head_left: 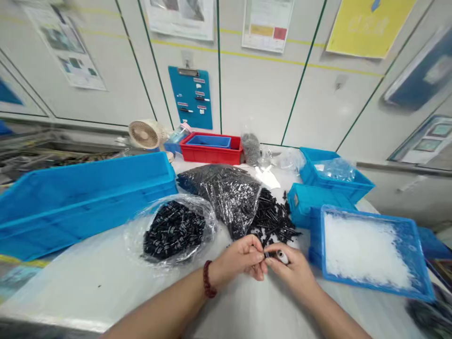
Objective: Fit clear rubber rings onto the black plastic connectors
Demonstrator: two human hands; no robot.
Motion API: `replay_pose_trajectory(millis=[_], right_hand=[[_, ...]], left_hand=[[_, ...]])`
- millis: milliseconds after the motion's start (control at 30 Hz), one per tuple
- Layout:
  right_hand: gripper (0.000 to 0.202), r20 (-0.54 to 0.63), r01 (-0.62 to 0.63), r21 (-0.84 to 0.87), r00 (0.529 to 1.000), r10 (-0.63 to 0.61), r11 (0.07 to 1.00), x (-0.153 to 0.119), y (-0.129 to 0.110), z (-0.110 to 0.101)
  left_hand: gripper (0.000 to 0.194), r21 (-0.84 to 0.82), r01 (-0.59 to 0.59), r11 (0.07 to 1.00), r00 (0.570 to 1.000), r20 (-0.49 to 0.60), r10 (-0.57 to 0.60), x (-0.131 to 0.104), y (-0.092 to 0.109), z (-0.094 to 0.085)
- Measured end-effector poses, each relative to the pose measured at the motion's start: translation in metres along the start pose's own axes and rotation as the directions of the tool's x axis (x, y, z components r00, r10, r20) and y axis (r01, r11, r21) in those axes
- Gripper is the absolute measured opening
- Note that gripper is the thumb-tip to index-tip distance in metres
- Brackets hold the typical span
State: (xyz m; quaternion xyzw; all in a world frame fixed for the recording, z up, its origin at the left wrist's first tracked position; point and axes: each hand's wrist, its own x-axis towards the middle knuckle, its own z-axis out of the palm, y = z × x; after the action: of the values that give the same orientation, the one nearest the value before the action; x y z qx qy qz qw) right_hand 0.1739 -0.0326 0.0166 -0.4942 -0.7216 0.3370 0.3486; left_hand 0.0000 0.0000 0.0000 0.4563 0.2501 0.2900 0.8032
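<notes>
Over the near middle of the table, my left hand (249, 258) and my right hand (294, 269) meet fingertip to fingertip. My right hand is closed around a small black cylinder with a white end (281, 256); the white end points toward me. The thumb and fingers of my left hand are pinched at the cylinder's other end, and what lies between them is hidden. Just beyond the hands is a loose pile of slim black parts (273, 216), spilling from a clear plastic bag of black parts (226, 193). To the left, an open clear bag (174, 230) holds small black pieces with pale marks.
A long blue bin (88, 181) stands at left. On the right, a blue tray (370, 285) holds small white pieces, with further blue bins (319, 202) behind it. A red bin (208, 155), a small fan (144, 135) and a bag of grey parts (250, 149) line the back.
</notes>
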Motion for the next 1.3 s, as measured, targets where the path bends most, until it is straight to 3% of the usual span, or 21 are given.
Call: replay_pose_trajectory(millis=[100,200,267,300,333,367,433,467,533,633,700,767,933,1000,1167,1300], right_hand=[[0.017,-0.071,0.009,-0.086,0.997,-0.015,0.996,-0.002,0.001,-0.007],[0.021,-0.120,0.005,-0.196,0.992,-0.029,0.981,-0.001,0.004,-0.011],[0.025,-0.121,-0.004,-0.250,0.992,-0.027,0.968,0.000,0.008,-0.011],[0.025,-0.113,-0.004,-0.264,0.993,-0.027,0.964,0.000,0.010,-0.010],[0.026,-0.106,0.002,-0.273,0.994,-0.032,0.962,0.001,0.013,-0.009],[0.026,-0.100,0.008,-0.276,0.994,-0.037,0.961,0.001,0.015,-0.008],[0.028,-0.081,0.014,-0.276,0.996,-0.037,0.961,0.001,0.018,-0.006],[0.029,-0.070,0.011,-0.278,0.997,-0.032,0.961,0.001,0.018,-0.005],[0.030,-0.046,0.000,-0.287,0.999,-0.013,0.958,0.000,0.016,-0.004],[0.030,-0.016,-0.024,-0.322,1.000,0.020,0.946,-0.001,0.008,-0.005],[0.031,-0.003,-0.044,-0.352,0.999,0.046,0.935,-0.001,0.003,-0.006],[0.031,-0.005,-0.068,-0.376,0.997,0.071,0.924,-0.001,0.001,-0.007],[0.031,-0.005,-0.097,-0.404,0.995,0.104,0.909,-0.001,0.005,-0.007],[0.030,0.004,-0.103,-0.411,0.993,0.114,0.906,-0.001,0.007,-0.007],[0.027,0.033,-0.119,-0.468,0.988,0.151,0.876,-0.002,0.005,-0.007],[0.024,0.042,-0.122,-0.544,0.984,0.172,0.830,-0.002,0.001,-0.006]], left_hand=[[0.045,-0.091,-0.012,0.996,0.997,-0.074,0.006,-0.005,0.013,0.000],[0.031,-0.123,-0.138,0.983,0.972,-0.207,0.110,-0.012,0.031,-0.003],[0.020,0.034,-0.212,0.977,0.935,-0.284,0.212,-0.017,0.041,-0.007],[0.019,0.212,-0.210,0.954,0.912,-0.309,0.269,-0.018,0.043,-0.009],[0.023,0.438,-0.171,0.883,0.888,-0.320,0.330,-0.019,0.044,-0.011],[0.027,0.663,-0.094,0.742,0.870,-0.308,0.385,-0.019,0.043,-0.012],[0.030,0.943,0.076,0.324,0.876,-0.219,0.429,-0.017,0.035,-0.013],[0.027,0.983,0.127,0.132,0.899,-0.170,0.405,-0.015,0.029,-0.012],[0.020,0.979,0.167,-0.116,0.943,-0.124,0.308,-0.013,0.018,-0.010],[0.015,0.944,0.208,-0.256,0.963,-0.152,0.222,-0.013,0.008,-0.006],[0.016,0.943,0.206,-0.260,0.963,-0.149,0.222,-0.013,0.007,-0.005],[0.016,0.965,0.183,-0.187,0.958,-0.132,0.254,-0.014,0.008,-0.003],[0.012,0.971,0.058,0.233,0.929,-0.138,0.342,-0.015,0.017,0.001],[0.015,0.939,-0.052,0.339,0.912,-0.094,0.398,-0.016,0.019,0.002],[0.025,0.900,-0.230,0.371,0.856,0.005,0.518,-0.017,0.018,-0.004],[0.020,0.914,-0.237,0.330,0.862,0.040,0.506,-0.016,0.015,-0.005]])
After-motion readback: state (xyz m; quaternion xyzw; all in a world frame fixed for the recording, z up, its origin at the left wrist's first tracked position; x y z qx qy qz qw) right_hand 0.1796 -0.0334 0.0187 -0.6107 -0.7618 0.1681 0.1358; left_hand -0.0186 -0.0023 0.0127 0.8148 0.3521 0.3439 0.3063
